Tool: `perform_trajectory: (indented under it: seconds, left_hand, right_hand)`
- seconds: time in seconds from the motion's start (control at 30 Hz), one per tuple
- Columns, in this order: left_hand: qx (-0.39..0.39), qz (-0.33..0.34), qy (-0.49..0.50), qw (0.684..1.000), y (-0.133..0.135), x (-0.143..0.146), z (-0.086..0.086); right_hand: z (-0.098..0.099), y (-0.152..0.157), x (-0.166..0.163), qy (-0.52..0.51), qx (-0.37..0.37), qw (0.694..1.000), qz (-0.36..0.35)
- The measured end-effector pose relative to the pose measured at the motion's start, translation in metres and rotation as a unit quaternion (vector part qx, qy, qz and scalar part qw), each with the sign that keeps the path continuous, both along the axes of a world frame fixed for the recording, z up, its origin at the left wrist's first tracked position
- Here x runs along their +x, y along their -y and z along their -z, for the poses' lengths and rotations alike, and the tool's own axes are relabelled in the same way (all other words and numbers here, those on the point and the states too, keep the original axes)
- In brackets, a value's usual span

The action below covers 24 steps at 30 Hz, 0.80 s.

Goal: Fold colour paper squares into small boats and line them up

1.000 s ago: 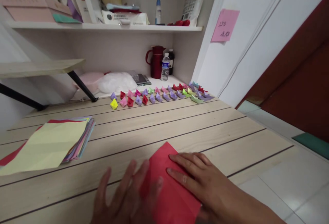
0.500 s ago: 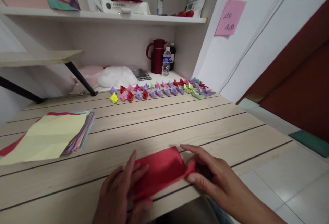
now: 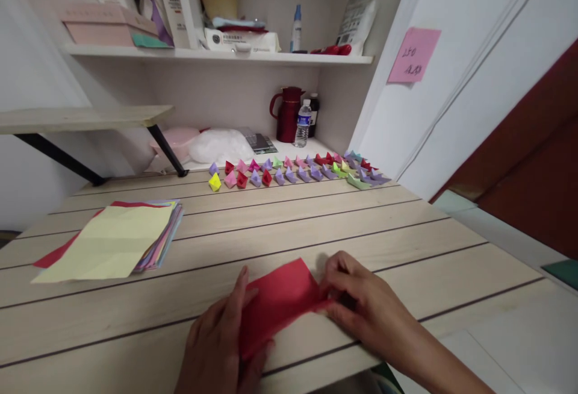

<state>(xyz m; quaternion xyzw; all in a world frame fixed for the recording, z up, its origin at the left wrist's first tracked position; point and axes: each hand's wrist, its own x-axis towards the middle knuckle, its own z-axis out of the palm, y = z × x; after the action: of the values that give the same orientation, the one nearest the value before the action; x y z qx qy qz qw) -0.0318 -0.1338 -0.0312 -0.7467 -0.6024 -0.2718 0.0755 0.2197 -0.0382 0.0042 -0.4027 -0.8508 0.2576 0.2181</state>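
Note:
A folded red paper sheet (image 3: 277, 300) lies near the front edge of the wooden table (image 3: 406, 243). My left hand (image 3: 221, 346) rests on its near left end, fingers lying flat along the paper and the thumb curled at its edge. My right hand (image 3: 361, 303) pinches the paper's right corner between thumb and fingers. A stack of coloured paper sheets (image 3: 112, 240), with a pale yellow sheet on top, lies to the left of my hands.
Two rows of small folded paper boats (image 3: 293, 171) in several colours line the table's far edge. Behind them stand a dark red jug (image 3: 288, 114) and a water bottle (image 3: 303, 124). A shelf (image 3: 217, 53) above holds boxes. A pink note (image 3: 413, 55) sticks on the wall.
The red sheet went from lying flat under both hands to a narrower folded strip. My right hand moved to its right corner and closed on it, and the view shifted slightly.

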Motion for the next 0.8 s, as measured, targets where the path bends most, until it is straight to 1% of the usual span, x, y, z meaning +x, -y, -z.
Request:
perform_trajectory:
  seconds: [0.07,0.13,0.2,0.33,0.4,0.47,0.53,0.57,0.6,0.63,0.67,0.7,0.73,0.77,0.8]
  left_hand:
    - [-0.005,-0.002,0.038,0.999,0.0,0.0,-0.002]
    - [-0.006,-0.006,0.064,0.998,0.0,0.001,-0.003]
    - [-0.004,-0.009,0.064,0.998,-0.001,0.002,-0.003]
    - [0.017,-0.038,0.027,0.999,-0.005,0.002,0.001]
    - [0.024,-0.061,0.03,0.997,-0.005,0.001,0.003]
    - [0.035,-0.083,0.029,0.996,-0.004,0.001,0.002]
    - [0.081,-0.122,-0.015,0.989,-0.001,0.004,-0.002]
    - [0.123,-0.142,-0.055,0.981,0.001,0.007,-0.004]
    - [0.166,-0.174,-0.09,0.967,0.002,0.012,-0.006]
    - [0.213,-0.184,-0.119,0.952,0.004,0.018,-0.007]
    - [0.247,-0.166,-0.141,0.944,0.004,0.025,-0.006]
    - [0.259,-0.129,-0.155,0.945,0.004,0.033,-0.003]
    - [0.258,-0.089,-0.159,0.949,0.004,0.04,0.003]
    - [0.255,-0.063,-0.161,0.951,0.003,0.046,0.011]
    - [0.256,-0.055,-0.167,0.95,0.002,0.051,0.02]
  right_hand:
    - [-0.002,0.001,0.001,-0.032,0.004,0.999,-0.04]
    - [-0.003,0.002,0.0,-0.047,-0.004,0.997,-0.054]
    - [-0.003,0.003,-0.003,-0.052,-0.018,0.998,-0.038]
    - [0.002,-0.002,-0.014,-0.053,-0.041,0.997,0.038]
    - [0.005,-0.005,-0.019,-0.039,-0.036,0.997,0.061]
    - [0.008,-0.008,-0.023,-0.022,-0.015,0.997,0.07]
    - [0.009,-0.008,-0.025,-0.008,0.002,0.998,0.066]
    - [0.01,-0.008,-0.025,-0.004,0.007,0.998,0.062]
    - [0.01,-0.007,-0.025,-0.002,0.011,0.998,0.057]
    - [0.01,-0.007,-0.025,-0.003,0.012,0.999,0.052]
    - [0.01,-0.007,-0.025,-0.004,0.013,0.999,0.048]
    - [0.011,-0.006,-0.024,-0.005,0.013,0.999,0.047]
    - [0.011,-0.006,-0.024,-0.006,0.014,0.999,0.047]
    - [0.011,-0.006,-0.024,-0.008,0.017,0.999,0.046]
    - [0.012,-0.005,-0.024,-0.01,0.023,0.999,0.04]
